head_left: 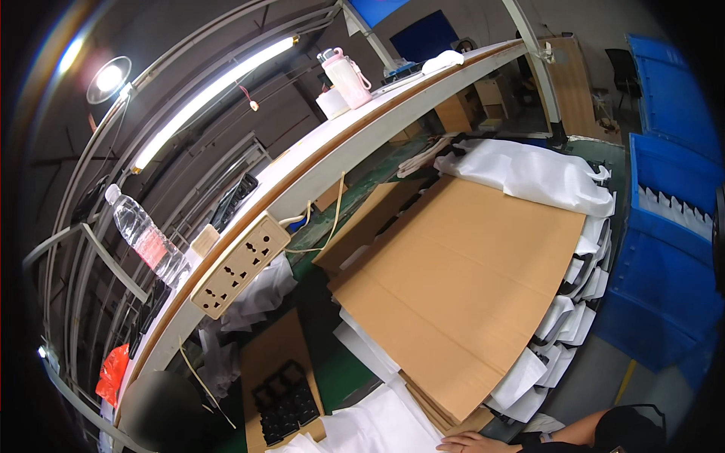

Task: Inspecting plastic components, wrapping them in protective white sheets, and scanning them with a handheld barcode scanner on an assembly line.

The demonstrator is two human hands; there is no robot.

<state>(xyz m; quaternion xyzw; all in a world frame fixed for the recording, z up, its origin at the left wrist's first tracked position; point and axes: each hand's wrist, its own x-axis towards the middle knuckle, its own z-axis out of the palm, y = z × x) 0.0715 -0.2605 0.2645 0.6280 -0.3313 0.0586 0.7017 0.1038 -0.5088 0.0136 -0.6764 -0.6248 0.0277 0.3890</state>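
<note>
My right hand comes in at the lower right edge, partly cut off by the frame. Its fingers lie stretched out and flat at the edge of a white sheet, beside stacked brown cardboard. Above the hand is a large flat cardboard sheet, resting on a layered stack. White wrapping flaps and dark parts stick out along the stack's right side. A rolled white sheet lies across its far end. Nothing of my left hand shows.
Left of the stack, a black moulded tray lies on cardboard. A white shelf carries a power strip, a water bottle and a pink bottle. Blue crates stand at right. A person's blurred head is at lower left.
</note>
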